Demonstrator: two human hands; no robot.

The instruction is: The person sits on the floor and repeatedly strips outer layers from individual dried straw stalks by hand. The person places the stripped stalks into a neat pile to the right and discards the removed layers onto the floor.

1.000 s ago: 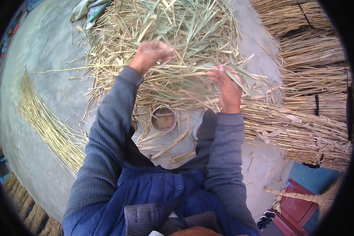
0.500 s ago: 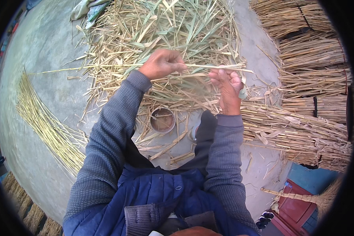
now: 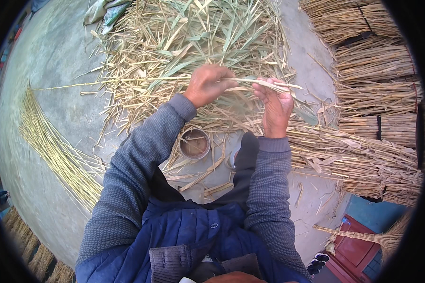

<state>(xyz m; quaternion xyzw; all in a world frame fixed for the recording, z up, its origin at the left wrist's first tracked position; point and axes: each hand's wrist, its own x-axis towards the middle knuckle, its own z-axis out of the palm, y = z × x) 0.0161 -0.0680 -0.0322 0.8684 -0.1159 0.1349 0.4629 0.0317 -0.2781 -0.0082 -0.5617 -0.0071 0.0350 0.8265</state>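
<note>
A long, thin reed stalk (image 3: pixel 82 85) stretches from the far left across to my hands. My left hand (image 3: pixel 209 85) is closed round it, fingers curled. Just to the right, my right hand (image 3: pixel 275 106) grips the stalk's thicker end, where pale loose sheath strips (image 3: pixel 269 85) stick out. A green leaf (image 3: pixel 306 113) trails beside the right wrist. Under both hands spreads a heap of stripped leaves and husks (image 3: pixel 174 42).
Slender peeled stalks (image 3: pixel 56 146) lie on the concrete floor at left. Unstripped reeds (image 3: pixel 349 158) are at right, below tied bundles (image 3: pixel 373 66). A round metal tin (image 3: pixel 195 144) stands between my legs. A broom (image 3: pixel 382 239) lies at lower right.
My left hand has slid right along the stalk, closer to my right hand. The sheath strips by the right fingers now tilt differently, and the leaf trails further right.
</note>
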